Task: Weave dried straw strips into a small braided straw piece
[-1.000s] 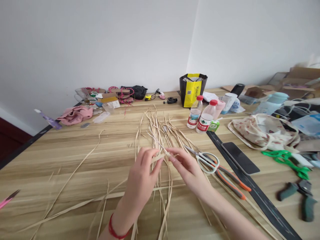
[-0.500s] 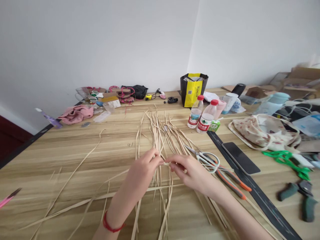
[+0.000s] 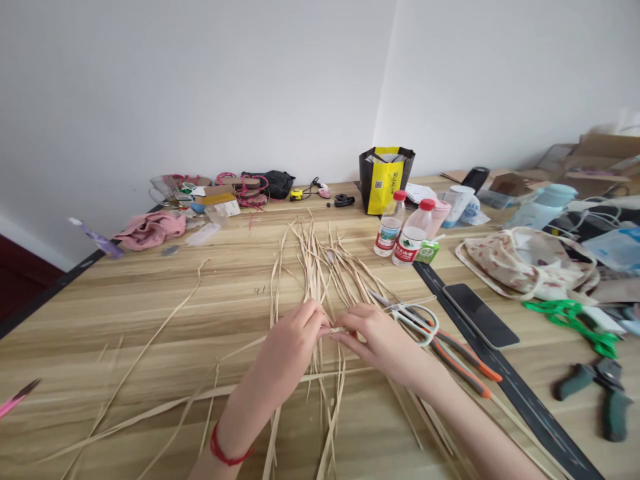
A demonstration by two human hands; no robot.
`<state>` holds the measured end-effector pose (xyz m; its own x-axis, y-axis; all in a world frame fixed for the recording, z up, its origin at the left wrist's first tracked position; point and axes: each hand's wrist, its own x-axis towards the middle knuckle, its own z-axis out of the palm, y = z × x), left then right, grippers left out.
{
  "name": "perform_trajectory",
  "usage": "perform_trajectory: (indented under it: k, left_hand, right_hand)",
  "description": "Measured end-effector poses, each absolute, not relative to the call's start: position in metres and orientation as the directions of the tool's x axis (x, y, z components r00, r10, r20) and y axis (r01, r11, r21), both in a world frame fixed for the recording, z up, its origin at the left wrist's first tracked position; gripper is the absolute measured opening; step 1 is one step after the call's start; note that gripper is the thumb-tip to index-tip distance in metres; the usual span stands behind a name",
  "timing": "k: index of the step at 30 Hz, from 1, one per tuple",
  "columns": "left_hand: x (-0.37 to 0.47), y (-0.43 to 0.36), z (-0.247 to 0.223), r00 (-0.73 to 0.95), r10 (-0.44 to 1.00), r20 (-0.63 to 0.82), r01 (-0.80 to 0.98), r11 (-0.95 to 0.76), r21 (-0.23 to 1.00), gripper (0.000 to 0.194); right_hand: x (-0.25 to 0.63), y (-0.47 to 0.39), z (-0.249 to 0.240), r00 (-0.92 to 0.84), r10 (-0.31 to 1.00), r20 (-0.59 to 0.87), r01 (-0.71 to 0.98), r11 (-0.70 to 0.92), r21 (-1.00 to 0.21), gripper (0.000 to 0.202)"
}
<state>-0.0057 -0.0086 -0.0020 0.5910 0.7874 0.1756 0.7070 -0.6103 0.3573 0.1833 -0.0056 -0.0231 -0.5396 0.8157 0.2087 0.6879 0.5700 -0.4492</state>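
Observation:
Long pale plant strips lie in a loose bundle running away from me on the wooden table. Over the middle of the bundle, my left hand, above a red wrist cord, pinches a strip between thumb and fingertips. My right hand is close beside it, its fingers closed on the same small pale woven part. One long strip crosses sideways under my left wrist. The exact crossing of the strips at my fingertips is too small to make out.
Right of my hands lie scissors, orange-grey pliers, a phone and dark-handled cutters. Two red-capped bottles and a black-yellow bag stand behind. A pink cloth lies at the back left.
My right fingers have drawn in and lie flatter at the woven part. My left hand has shifted only slightly. A thin strip end now shows across the scissors.

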Motion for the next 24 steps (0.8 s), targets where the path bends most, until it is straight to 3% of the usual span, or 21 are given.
perform_trajectory:
  k: [5,9,13,17,24]
  left_hand:
    - [-0.006,-0.007,-0.002,0.542,0.830,0.132,0.663,-0.519,0.540,0.015]
    - [-0.013,-0.004,-0.002,0.547,0.837,0.006,0.537,-0.356,0.765,0.018]
    - [-0.021,0.001,-0.003,0.658,0.730,-0.183,0.396,-0.129,0.909,0.022]
    - [-0.020,0.003,-0.004,0.776,0.582,-0.243,0.209,0.127,0.970,0.031]
    - [-0.017,0.003,-0.009,0.790,0.578,-0.205,0.055,0.266,0.962,0.039]
  right_hand:
    - [0.187,-0.004,-0.021,-0.567,0.784,0.251,0.678,0.618,-0.399,0.025]
    - [0.193,-0.004,-0.009,-0.652,0.716,0.247,0.566,0.678,-0.469,0.021]
    - [0.198,-0.007,0.002,-0.717,0.649,0.252,0.455,0.711,-0.537,0.015]
    - [0.201,-0.009,0.005,-0.743,0.600,0.297,0.364,0.734,-0.573,0.013]
    - [0.198,-0.013,0.005,-0.659,0.625,0.419,0.362,0.752,-0.551,0.010]
